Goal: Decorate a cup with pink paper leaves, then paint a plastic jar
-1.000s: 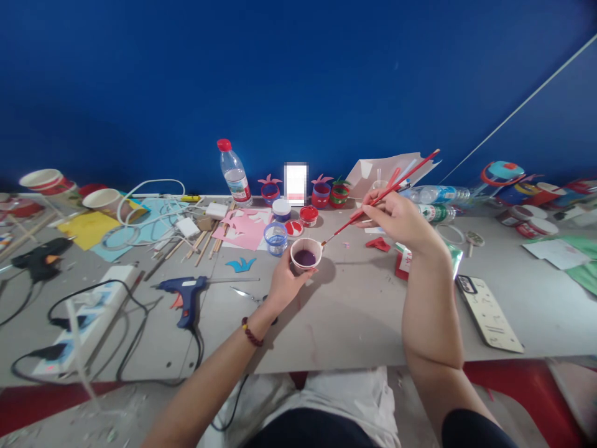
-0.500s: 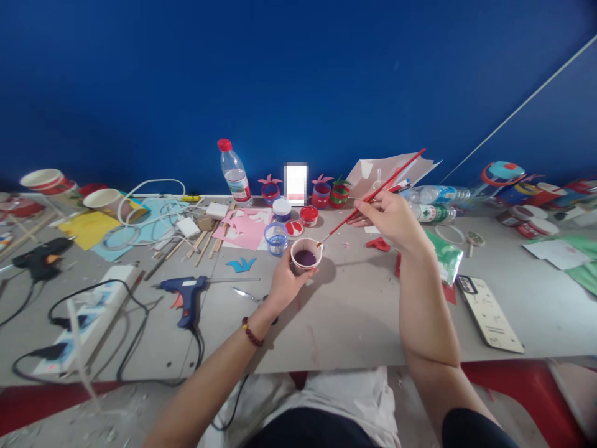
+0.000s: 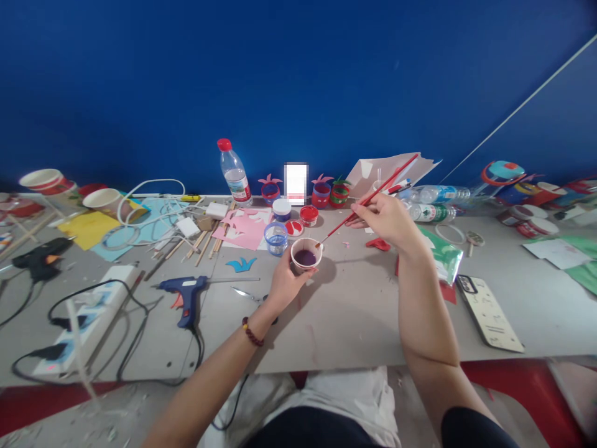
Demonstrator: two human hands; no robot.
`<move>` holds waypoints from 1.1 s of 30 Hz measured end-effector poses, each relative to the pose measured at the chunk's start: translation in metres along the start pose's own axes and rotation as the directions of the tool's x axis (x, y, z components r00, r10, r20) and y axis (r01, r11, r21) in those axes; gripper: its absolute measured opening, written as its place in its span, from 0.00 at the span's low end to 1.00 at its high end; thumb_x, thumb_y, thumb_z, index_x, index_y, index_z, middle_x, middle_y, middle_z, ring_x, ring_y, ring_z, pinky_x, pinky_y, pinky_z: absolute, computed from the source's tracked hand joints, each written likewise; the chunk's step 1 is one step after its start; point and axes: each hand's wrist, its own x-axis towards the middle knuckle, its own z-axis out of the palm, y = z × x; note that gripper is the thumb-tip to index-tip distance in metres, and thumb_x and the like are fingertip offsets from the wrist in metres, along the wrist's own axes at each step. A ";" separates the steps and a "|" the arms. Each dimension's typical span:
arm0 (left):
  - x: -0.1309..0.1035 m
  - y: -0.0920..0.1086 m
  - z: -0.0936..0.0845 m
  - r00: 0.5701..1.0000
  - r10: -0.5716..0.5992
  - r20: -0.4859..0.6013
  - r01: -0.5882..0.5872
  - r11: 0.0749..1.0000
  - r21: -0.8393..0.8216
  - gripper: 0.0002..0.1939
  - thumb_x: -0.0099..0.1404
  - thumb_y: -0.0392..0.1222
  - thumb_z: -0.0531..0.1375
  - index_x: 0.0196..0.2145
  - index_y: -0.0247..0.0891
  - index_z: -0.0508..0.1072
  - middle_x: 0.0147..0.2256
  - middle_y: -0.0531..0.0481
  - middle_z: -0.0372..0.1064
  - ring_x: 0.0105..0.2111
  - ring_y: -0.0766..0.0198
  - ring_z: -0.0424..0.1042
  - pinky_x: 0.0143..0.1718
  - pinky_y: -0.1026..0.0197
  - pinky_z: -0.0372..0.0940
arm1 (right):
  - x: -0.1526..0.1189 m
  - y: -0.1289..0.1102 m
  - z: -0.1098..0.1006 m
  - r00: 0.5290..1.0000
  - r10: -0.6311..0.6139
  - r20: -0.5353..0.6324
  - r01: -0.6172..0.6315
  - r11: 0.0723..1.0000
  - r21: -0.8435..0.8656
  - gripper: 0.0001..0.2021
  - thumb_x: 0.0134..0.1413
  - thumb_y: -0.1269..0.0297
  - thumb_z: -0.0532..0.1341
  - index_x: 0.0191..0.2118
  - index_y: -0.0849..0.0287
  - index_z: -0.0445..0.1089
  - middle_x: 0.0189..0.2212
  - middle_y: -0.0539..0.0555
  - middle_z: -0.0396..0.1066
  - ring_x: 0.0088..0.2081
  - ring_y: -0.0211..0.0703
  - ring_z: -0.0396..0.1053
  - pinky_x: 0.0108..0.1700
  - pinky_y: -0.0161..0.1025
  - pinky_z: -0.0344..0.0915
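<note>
My left hand [image 3: 288, 283] is wrapped round a paper cup [image 3: 306, 266] with dark purple liquid inside. Between the fingers of my right hand [image 3: 385, 218] is a long red paintbrush [image 3: 342, 223], slanting down to the left. Its bristle tip is at the right rim of the cup; whether it touches is too small to tell. Just behind the cup are a clear blue plastic cup [image 3: 276, 239], an open jar of red paint [image 3: 308, 216] with its lid [image 3: 294, 228] beside it, and a white-lidded jar [image 3: 282, 210].
To the left lie a blue glue gun [image 3: 185, 292], scissors [image 3: 247, 294], a blue paper cutout [image 3: 241, 265] and a power strip [image 3: 93, 320] with trailing cords. A bottle [image 3: 234, 177] stands behind. At right are a phone [image 3: 490, 314] and lying plastic bottles [image 3: 431, 213].
My right hand has shifted slightly left, and the paintbrush's upper end has come a little lower and left. My left hand and the paper cup stay where they were.
</note>
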 end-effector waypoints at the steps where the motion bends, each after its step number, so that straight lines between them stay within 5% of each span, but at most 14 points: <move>1: 0.000 0.000 0.000 1.000 0.001 -0.002 -0.001 1.000 -0.001 0.30 0.54 0.42 0.69 0.54 0.40 0.67 0.48 0.44 0.74 0.48 0.55 0.74 0.52 0.53 0.67 | 0.000 0.000 0.000 1.000 -0.003 0.000 0.003 1.000 -0.004 0.12 0.53 0.56 0.69 0.32 0.55 0.67 0.25 0.52 0.77 0.32 0.51 0.80 0.42 0.50 0.80; 13: -0.001 0.002 -0.001 1.000 0.006 0.005 -0.006 1.000 -0.019 0.28 0.55 0.40 0.69 0.53 0.47 0.67 0.49 0.46 0.74 0.48 0.53 0.73 0.52 0.48 0.68 | -0.004 -0.004 -0.001 1.000 0.006 -0.021 -0.007 1.000 -0.011 0.10 0.55 0.58 0.67 0.32 0.55 0.67 0.25 0.53 0.77 0.32 0.51 0.80 0.41 0.50 0.80; 33: 0.002 -0.003 0.000 1.000 0.017 -0.002 -0.017 1.000 -0.016 0.29 0.54 0.41 0.69 0.53 0.42 0.68 0.48 0.46 0.74 0.48 0.56 0.74 0.51 0.55 0.68 | -0.003 0.002 -0.006 1.000 -0.022 -0.018 0.022 0.999 -0.033 0.09 0.56 0.58 0.66 0.33 0.56 0.68 0.26 0.53 0.77 0.32 0.50 0.80 0.39 0.48 0.81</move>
